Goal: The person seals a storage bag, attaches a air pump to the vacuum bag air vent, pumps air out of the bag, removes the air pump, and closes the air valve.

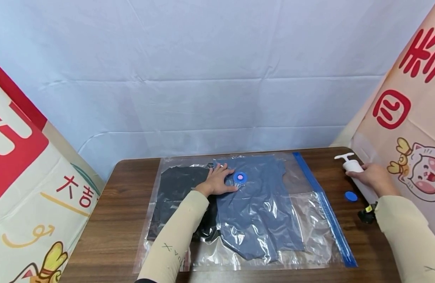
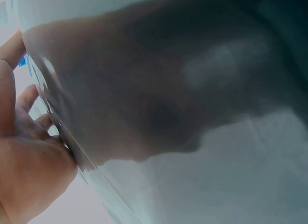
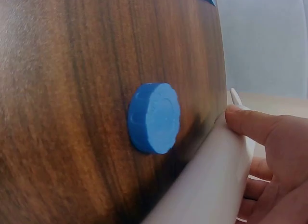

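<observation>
A clear vacuum storage bag with a blue zip strip lies flat, a black garment and a blue-grey garment inside. With fingers spread, my left hand rests on the bag just left of its round blue valve, which has a pink centre. At the right end of the table, my right hand grips a white hand pump with a T-shaped handle pointing away. Thumb on one side and fingers on the other show around the pump barrel in the right wrist view.
Between bag and pump, a blue round cap sits on the brown wooden table. A small black item with a yellow mark is by the right sleeve. A pale cloth backdrop and printed side panels surround the table.
</observation>
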Motion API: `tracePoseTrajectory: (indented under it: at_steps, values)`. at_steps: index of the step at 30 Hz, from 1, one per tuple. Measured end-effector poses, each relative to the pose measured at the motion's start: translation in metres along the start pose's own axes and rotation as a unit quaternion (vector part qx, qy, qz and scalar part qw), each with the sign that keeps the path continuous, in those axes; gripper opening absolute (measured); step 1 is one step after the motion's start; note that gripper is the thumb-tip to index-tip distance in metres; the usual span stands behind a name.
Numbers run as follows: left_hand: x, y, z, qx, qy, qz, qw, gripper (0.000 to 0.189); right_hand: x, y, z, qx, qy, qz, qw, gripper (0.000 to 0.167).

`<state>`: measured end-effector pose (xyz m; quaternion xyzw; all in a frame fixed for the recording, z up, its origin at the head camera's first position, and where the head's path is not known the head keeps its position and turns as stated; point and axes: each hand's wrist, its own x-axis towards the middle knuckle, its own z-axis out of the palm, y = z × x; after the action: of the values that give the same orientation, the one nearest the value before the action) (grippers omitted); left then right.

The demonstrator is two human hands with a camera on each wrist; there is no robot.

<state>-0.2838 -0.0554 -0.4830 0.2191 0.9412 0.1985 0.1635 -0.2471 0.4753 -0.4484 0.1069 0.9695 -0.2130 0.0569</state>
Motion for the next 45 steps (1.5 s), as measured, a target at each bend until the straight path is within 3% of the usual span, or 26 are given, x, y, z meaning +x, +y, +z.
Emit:
tracePoseTrajectory:
  at_steps: [10, 25, 32, 45]
  values:
    - [0.0001, -0.001, 0.0005, 0.0, 0.003, 0.002, 1.0, 0.077, 0.0031, 0.0041, 0.0054, -0.023, -0.002, -0.012, 0.9996, 0.086]
    - [0.0008, 0.0, 0.0007, 0.012, 0.001, -0.004, 0.9999, 0.076, 0.0004, 0.0017, 0.0097, -0.013, 0.004, -0.012, 0.9998, 0.087]
    - [0.0005, -0.0005, 0.0002, 0.013, 0.002, -0.006, 0.9999, 0.076, -0.001, -0.0008, 0.0075, -0.004, 0.028, -0.034, 0.999, 0.078]
    - [-0.0013, 0.0002, -0.0009, 0.008, -0.001, -0.005, 1.0, 0.076, -0.0057, -0.0029, 0.0029, 0.006, 0.032, -0.025, 0.9992, 0.086]
